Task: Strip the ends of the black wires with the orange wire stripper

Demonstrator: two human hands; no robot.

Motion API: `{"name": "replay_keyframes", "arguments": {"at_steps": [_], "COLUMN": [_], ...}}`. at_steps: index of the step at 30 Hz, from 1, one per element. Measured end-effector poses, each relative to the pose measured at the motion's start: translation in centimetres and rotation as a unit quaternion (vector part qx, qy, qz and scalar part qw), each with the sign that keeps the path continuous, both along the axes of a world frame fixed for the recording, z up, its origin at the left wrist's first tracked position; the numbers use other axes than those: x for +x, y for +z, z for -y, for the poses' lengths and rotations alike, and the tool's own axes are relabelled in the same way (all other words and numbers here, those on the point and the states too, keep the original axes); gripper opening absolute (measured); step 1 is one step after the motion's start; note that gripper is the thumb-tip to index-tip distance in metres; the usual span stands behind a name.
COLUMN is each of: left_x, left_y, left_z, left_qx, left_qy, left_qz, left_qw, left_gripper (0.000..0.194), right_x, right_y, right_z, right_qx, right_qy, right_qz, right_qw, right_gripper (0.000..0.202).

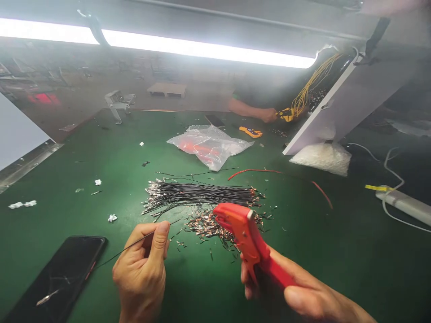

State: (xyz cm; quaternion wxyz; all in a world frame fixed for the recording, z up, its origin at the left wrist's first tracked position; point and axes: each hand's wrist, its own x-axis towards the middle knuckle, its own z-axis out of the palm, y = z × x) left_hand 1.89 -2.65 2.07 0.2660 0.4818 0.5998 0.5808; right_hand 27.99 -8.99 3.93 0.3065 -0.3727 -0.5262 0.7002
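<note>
Between thumb and fingers, my left hand point(143, 264) pinches a thin black wire point(126, 248); its short end points right and its long end trails down left. My right hand point(303, 287) is wrapped around the handle of a red wire stripper point(244, 233), its jaws pointing up left, apart from the wire. Behind both hands lies a bundle of black wires point(205, 194) with pale tips at the left and coppery ends at the right. Under the stripper's head spreads a pile of insulation and copper scraps point(205, 224).
A black phone point(63, 273) lies at lower left. Farther back are a clear plastic bag point(212, 146) with red contents, yellow pliers point(251, 132) and a bag of white bits point(321, 158). Across the table, a co-worker's hand point(268, 115) is by a yellow tool. A lamp point(202, 47) hangs overhead.
</note>
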Motion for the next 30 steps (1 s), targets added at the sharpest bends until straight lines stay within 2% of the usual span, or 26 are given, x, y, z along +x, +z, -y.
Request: {"name": "replay_keyframes", "arguments": {"at_steps": [1, 3, 4, 6, 8, 11, 16, 21, 26, 30], "left_x": [0.0, 0.1, 0.2, 0.4, 0.8, 1.2, 1.2, 1.3, 1.3, 1.1], "left_y": [0.0, 0.0, 0.1, 0.1, 0.2, 0.3, 0.4, 1.0, 1.1, 0.9], "left_z": [0.2, 0.6, 0.9, 1.2, 1.6, 2.1, 2.5, 2.9, 3.3, 3.1], "left_qx": [0.02, 0.064, 0.087, 0.139, 0.182, 0.202, 0.217, 0.216, 0.228, 0.252], "left_qy": [0.003, -0.001, -0.007, -0.034, -0.071, -0.125, -0.149, -0.141, -0.226, -0.25], "left_qz": [-0.013, -0.04, -0.05, -0.059, -0.057, -0.05, -0.087, -0.145, -0.21, -0.235], "left_qw": [1.0, 0.997, 0.995, 0.988, 0.979, 0.97, 0.961, 0.955, 0.923, 0.905], "left_gripper": [0.023, 0.019, 0.015, 0.009, 0.011, 0.018, 0.019, 0.014, 0.01, 0.014], "right_x": [-0.5, -1.7, -2.4, -3.5, -4.1, -4.4, -4.7, -5.4, -5.6, -5.4], "right_y": [-0.6, -2.1, -2.8, -3.8, -4.1, -4.0, -4.7, -5.7, -5.5, -5.7], "right_z": [0.2, 0.5, 0.6, 0.7, 0.7, 0.7, 0.8, 0.9, 1.1, 1.2], "right_qx": [-0.078, -0.202, -0.225, -0.247, -0.246, -0.214, -0.19, -0.183, -0.172, -0.185], "right_qy": [-0.01, 0.004, 0.005, 0.003, 0.005, -0.001, -0.035, -0.021, -0.027, -0.015], "right_qz": [-0.111, -0.262, -0.302, -0.33, -0.336, -0.333, -0.323, -0.34, -0.337, -0.34], "right_qw": [0.991, 0.944, 0.926, 0.911, 0.909, 0.918, 0.927, 0.922, 0.925, 0.922], "right_gripper": [0.053, 0.062, 0.069, 0.068, 0.063, 0.056, 0.051, 0.051, 0.048, 0.055]}}
